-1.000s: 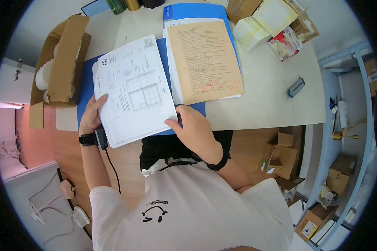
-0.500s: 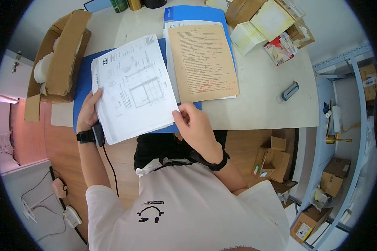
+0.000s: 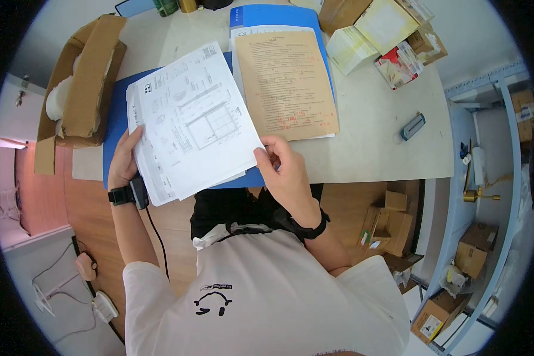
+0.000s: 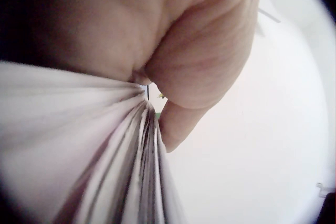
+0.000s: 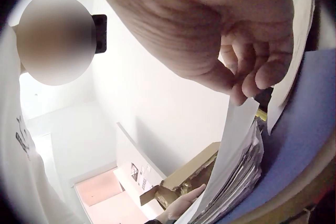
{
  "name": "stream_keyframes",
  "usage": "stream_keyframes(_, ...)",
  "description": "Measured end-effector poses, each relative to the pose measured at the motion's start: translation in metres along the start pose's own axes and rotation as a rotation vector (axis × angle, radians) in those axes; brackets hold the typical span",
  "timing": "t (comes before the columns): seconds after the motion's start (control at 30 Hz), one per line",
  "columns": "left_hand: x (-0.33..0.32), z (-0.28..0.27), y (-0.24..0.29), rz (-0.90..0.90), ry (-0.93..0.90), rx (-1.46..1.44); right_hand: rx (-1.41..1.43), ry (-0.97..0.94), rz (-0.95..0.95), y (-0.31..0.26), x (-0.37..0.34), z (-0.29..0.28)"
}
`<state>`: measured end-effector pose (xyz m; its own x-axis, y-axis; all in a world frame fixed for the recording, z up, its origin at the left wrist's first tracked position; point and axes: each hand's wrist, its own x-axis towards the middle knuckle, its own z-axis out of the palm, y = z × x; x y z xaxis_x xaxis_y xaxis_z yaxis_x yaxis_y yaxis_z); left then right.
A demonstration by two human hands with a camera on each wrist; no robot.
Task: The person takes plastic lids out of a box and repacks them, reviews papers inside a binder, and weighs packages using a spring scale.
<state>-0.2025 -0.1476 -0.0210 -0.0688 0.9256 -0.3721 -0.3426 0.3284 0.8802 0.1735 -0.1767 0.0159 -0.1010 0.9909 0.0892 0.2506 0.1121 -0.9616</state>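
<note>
A thick stack of white printed sheets [image 3: 187, 124] lies tilted over the blue folder on the desk. My left hand [image 3: 124, 158] grips the stack's left edge, thumb on top; in the left wrist view the hand [image 4: 173, 40] holds the fanned page edges [image 4: 136, 155]. At the lower right corner my right hand [image 3: 288, 175] pinches the top sheet, which the right wrist view shows lifted [image 5: 231, 129] from the pages below, between thumb and fingertips of the hand [image 5: 210, 29]. A tan printed sheet [image 3: 288, 89] lies just right of the stack.
An open cardboard box [image 3: 89, 89] with white items stands at the desk's left. Small boxes [image 3: 385, 35] are piled at the back right, and a teal-and-grey object [image 3: 413, 126] lies on the right side. The desk's front edge [image 3: 374, 180] runs before the person.
The right hand has moved slightly up and to the right, with the corner of the top sheet in its pinch. The left hand keeps its grip on the stack.
</note>
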Motion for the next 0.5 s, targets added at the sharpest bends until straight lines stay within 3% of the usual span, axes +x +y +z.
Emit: stream_keyframes(0.5,0.0013,0.0018,-0.0008,-0.003,-0.025,-0.023,0.038,-0.124,0.009,-0.001,-0.0033,0.0046)
